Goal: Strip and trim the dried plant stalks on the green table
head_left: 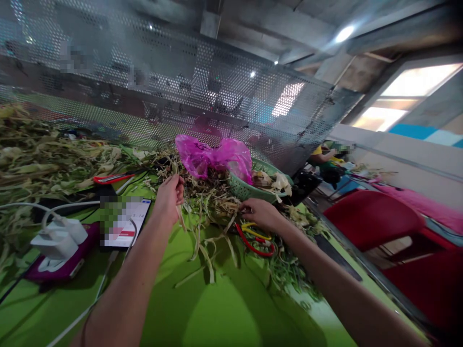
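My left hand (168, 198) is closed, its fingers curled round a thin dried leaf strip (181, 219) that hangs below the fist. To the right, my right hand (261, 214) bends its fingers down onto pale dried strips (229, 207) at the front of a loose heap; the fingertips are partly hidden, and whether they grip a strip is unclear. Just below that hand lie red handles (263, 250) and yellow handles (255, 229) of hand tools. Several loose strips (206, 260) trail toward me on the green table (202, 318).
Behind the heap stands a green plastic basket (249, 193) holding dried husks, with a pink plastic bag (217, 156) against it. A phone (125, 226), a purple power strip (63, 270) with chargers and a red-handled cutter (114, 178) lie left. A perforated metal screen (217, 96) rises behind.
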